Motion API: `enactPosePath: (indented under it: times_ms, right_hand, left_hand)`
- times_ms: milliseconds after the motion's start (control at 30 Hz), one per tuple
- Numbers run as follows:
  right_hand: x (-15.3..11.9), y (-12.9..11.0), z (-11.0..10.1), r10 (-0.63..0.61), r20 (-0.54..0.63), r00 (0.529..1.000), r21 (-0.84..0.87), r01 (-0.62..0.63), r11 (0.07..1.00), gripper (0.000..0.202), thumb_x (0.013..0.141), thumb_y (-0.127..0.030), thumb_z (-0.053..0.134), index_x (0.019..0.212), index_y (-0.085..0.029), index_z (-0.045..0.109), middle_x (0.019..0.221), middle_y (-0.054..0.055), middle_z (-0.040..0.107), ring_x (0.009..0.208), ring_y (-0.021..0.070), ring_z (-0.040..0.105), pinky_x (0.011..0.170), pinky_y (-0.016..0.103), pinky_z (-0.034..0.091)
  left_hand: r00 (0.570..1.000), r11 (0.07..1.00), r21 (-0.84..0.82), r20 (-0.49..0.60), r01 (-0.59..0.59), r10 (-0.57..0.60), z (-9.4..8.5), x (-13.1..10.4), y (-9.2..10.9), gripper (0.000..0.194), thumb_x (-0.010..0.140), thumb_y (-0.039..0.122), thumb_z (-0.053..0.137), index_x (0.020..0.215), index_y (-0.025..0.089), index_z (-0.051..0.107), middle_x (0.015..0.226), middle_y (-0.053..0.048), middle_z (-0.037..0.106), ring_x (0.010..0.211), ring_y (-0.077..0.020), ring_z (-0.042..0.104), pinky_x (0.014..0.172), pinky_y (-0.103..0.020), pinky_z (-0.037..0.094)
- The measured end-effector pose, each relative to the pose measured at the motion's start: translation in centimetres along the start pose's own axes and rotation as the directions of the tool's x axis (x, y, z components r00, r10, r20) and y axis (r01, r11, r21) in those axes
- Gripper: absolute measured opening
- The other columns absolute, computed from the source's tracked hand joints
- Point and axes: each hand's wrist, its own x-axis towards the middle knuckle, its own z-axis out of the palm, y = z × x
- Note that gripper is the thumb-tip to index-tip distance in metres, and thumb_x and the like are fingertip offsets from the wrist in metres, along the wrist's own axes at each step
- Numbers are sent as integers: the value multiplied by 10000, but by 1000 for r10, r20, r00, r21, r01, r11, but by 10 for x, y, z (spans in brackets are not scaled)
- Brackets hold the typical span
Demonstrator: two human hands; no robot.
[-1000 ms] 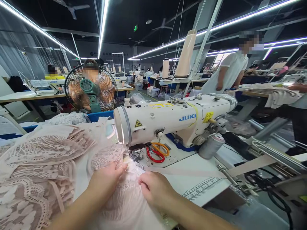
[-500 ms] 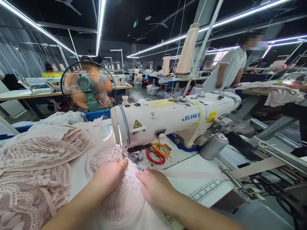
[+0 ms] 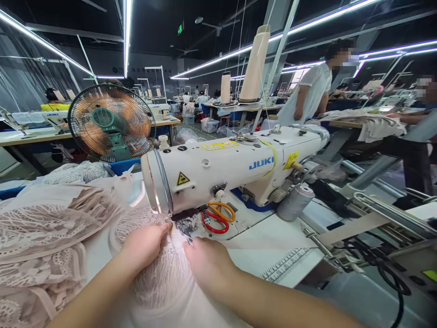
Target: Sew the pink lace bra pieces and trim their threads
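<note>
A pale pink lace garment (image 3: 160, 278) with rounded, cup-like panels lies under the head of a white JUKI sewing machine (image 3: 218, 159). My left hand (image 3: 145, 246) is closed on its lace, thumb and finger pinching close beside the needle area. My right hand (image 3: 210, 262) is closed on the garment's right edge, just in front of the metal parts by the needle; its fingertips are partly hidden. From the right, a pale tape (image 3: 355, 228) runs over a metal feeder towards my right hand. Scissors with red and orange handles (image 3: 218, 218) rest on the machine bed behind my hands.
More lace garments (image 3: 44, 218) are heaped at the left. A grey thread cone (image 3: 296, 202) stands right of the machine, near a printed ruler (image 3: 287, 264). Behind are a large fan (image 3: 112, 123), tall thread cones (image 3: 256, 64) and a standing person (image 3: 307, 91).
The whole view has shifted, so machine, fan and hands appear further left. Both hands keep their grip on the lace garment near the needle; the fabric has barely moved relative to the machine.
</note>
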Motion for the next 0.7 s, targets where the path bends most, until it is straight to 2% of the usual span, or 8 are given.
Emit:
enactPosePath:
  times_ms: [167,233,333,433,500,533,600,700]
  right_hand:
    - [-8,5,-3,-12,8,1000,-18,12,1000,366,689,15,473,989,-160,588,912,91,634,748,242,617,515,301,255]
    - [-17,13,-3,-78,5,997,2,78,997,352,645,-11,513,951,-172,576,931,71,617,765,227,592,518,296,235]
    - [-28,29,0,-227,-30,973,39,228,973,329,618,-65,551,920,-194,555,915,47,589,779,211,549,529,285,227]
    - [-34,40,4,-291,-59,955,32,293,956,319,669,-92,539,964,-213,552,898,47,578,778,205,526,540,281,225]
    - [-33,43,5,-309,-69,949,17,311,950,312,701,-109,533,991,-221,556,887,52,583,768,204,529,542,282,222]
    - [-32,43,5,-312,-67,948,11,314,949,313,707,-113,534,999,-224,558,871,52,588,759,205,538,536,282,217]
    - [-28,41,4,-308,-49,950,2,309,951,334,697,-113,549,1011,-226,559,813,47,600,734,211,564,511,281,201]
    - [-20,35,-1,-275,-5,961,-12,275,961,390,648,-87,582,1010,-227,556,716,31,618,662,219,598,466,267,195]
  left_hand:
    - [999,1000,20,-54,9,-8,-7,3,-6,540,821,100,336,1272,273,577,1141,-100,661,975,-289,641,771,-379,483]
    - [992,997,46,-114,56,-50,-10,-6,-3,518,841,111,307,1265,226,582,1185,-136,621,1001,-309,620,772,-407,486]
    - [981,990,128,-191,61,-36,-6,-31,7,495,860,140,308,1276,171,575,1360,-164,491,1229,-336,462,959,-469,406]
    - [993,988,154,-114,-20,37,11,-60,16,493,861,384,433,1312,225,555,1455,-113,407,1358,-344,296,1080,-523,277]
    - [999,993,111,-28,33,-30,24,-72,15,647,794,518,501,1384,257,465,1528,-108,266,1395,-407,178,1021,-643,279]
    - [997,994,88,7,71,-72,29,-74,14,699,781,541,506,1417,268,407,1553,-105,178,1400,-426,137,983,-674,297]
    - [990,990,63,56,127,-131,33,-74,9,711,806,526,478,1453,278,316,1568,-105,59,1400,-426,133,961,-659,335]
    - [985,987,79,91,142,-149,27,-65,2,724,823,495,478,1468,239,270,1569,-131,40,1400,-382,186,1039,-555,323]
